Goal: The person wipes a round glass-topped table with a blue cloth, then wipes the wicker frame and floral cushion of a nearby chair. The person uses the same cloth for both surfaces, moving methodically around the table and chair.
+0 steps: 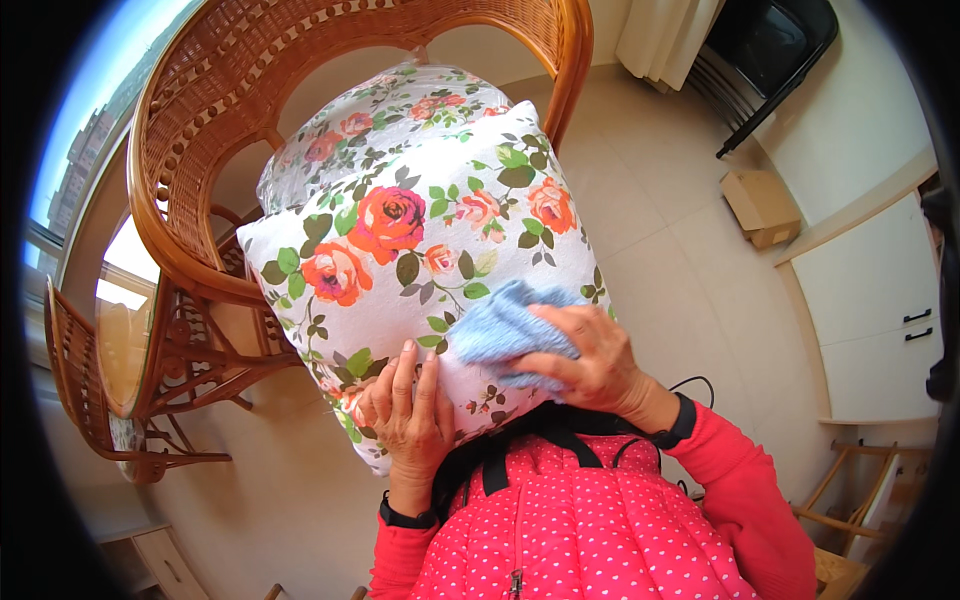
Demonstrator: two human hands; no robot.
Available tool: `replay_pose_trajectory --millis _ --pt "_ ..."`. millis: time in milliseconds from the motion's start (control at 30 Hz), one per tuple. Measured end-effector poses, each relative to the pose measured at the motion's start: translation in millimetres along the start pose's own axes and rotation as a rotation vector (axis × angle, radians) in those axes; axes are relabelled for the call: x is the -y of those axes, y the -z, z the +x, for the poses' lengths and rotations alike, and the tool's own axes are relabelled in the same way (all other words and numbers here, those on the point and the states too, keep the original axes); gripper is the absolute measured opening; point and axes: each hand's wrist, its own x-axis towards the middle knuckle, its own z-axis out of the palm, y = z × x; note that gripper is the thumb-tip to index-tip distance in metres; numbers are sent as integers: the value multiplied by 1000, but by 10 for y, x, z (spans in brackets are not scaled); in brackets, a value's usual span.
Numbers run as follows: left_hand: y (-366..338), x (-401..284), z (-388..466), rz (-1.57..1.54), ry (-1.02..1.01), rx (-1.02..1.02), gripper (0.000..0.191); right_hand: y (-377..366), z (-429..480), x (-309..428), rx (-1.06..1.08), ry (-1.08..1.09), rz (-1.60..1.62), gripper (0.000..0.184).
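Observation:
A white cushion [420, 247] printed with orange roses and green leaves lies before me, its near edge close to my body. My right hand [592, 360] grips a bunched light-blue cloth [510, 330], which rests on the cushion's near right part. Fingers spread, my left hand [409, 412] presses flat on the near left part of the same cushion and holds nothing. Behind it, a second cushion [330, 146] with a like floral print, covered in clear plastic, sits in a rattan armchair [202, 142].
A round glass-topped rattan table [124, 337] and another rattan chair [75, 375] stand at the left by a window. On the right are a cardboard box [761, 206], black folding chairs [757, 52], a white cabinet [862, 292] and a wooden rack [847, 521].

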Motion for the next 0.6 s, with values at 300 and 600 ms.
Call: replay_pose_trajectory --millis 300,600 --pt "-8 -3 -5 7 8 -26 40 385 270 -493 -307 -442 10 51" --pt "-22 18 -38 24 -4 -19 42 -194 505 -86 23 14 23 34"
